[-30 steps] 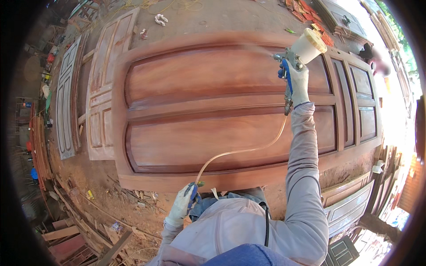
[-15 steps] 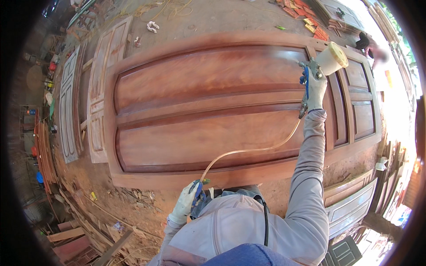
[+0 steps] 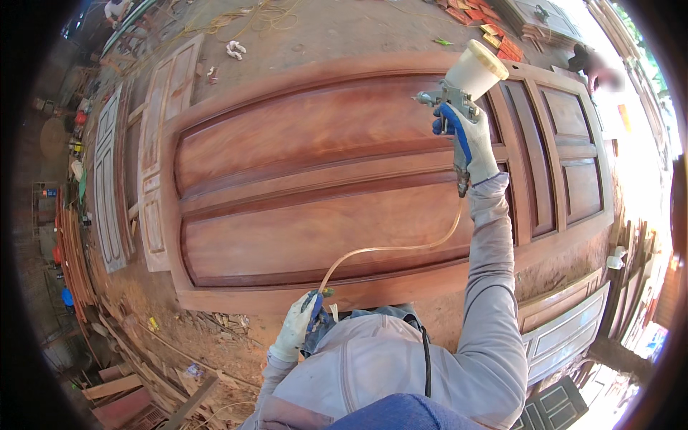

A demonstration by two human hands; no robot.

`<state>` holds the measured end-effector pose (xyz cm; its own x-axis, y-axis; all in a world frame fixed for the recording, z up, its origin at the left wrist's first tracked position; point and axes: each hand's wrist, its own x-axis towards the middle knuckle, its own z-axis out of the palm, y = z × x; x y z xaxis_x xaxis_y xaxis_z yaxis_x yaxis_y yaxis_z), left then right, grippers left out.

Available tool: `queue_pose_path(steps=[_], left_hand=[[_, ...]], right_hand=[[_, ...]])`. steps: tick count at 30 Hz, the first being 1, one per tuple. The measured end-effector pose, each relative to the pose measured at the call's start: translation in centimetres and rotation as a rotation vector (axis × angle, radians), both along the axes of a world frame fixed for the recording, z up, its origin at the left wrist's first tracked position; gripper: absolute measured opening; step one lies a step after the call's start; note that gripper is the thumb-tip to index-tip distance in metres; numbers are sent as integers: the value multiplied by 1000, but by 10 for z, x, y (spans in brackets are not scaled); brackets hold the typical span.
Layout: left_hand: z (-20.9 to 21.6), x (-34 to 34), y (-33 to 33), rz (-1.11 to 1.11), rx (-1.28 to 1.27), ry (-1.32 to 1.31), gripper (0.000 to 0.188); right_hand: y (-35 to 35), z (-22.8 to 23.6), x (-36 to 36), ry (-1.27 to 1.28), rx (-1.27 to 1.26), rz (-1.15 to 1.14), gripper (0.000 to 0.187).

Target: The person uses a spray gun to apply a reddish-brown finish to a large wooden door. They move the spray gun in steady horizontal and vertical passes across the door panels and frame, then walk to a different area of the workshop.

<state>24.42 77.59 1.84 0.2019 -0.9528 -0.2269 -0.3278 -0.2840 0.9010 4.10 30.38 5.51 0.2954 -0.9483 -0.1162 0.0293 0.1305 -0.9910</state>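
Observation:
My gloved right hand (image 3: 474, 140) is closed around the handle of a metal spray gun (image 3: 453, 100) with a whitish paint cup (image 3: 476, 70) on top. The gun is held over the upper right part of a large reddish-brown wooden door panel (image 3: 337, 161), its nozzle toward the left. A clear yellowish air hose (image 3: 387, 248) curves from the gun's lower end down to the near edge. There my gloved left hand (image 3: 299, 322) grips the hose, close to my body. The door lies flat in front of me, with two long recessed panels and smaller ones at its right end.
Paler door panels (image 3: 163, 143) stand at the left, beside a grey one (image 3: 109, 179). More panels (image 3: 566, 322) rest at the lower right. Red and orange pieces (image 3: 476, 16) and a coiled yellow hose (image 3: 251, 16) lie at the back. A person (image 3: 591, 66) is at the far right.
My right hand has moved left over the door with the spray gun, which has turned so its nozzle shows toward the left. My left hand stays on the hose.

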Motion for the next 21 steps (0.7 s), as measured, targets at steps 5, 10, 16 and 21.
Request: queue_pose_path(steps=[5,10,16,21], left_hand=[[52,-5,-47,122,453,482,36],[72,-20,-71,-36,345,266,37],[57,-20,-82,205,483,806,34],[63,-24,-91,19,383,503,37]], right_hand=[[-38,-13,-32,91,-89,-194,22],[-67,-14,-81,188,-211,-388,21],[-77,-5,-110,576,-289,-566,19],[-69,-11,-124,605,-366,-568,19]])
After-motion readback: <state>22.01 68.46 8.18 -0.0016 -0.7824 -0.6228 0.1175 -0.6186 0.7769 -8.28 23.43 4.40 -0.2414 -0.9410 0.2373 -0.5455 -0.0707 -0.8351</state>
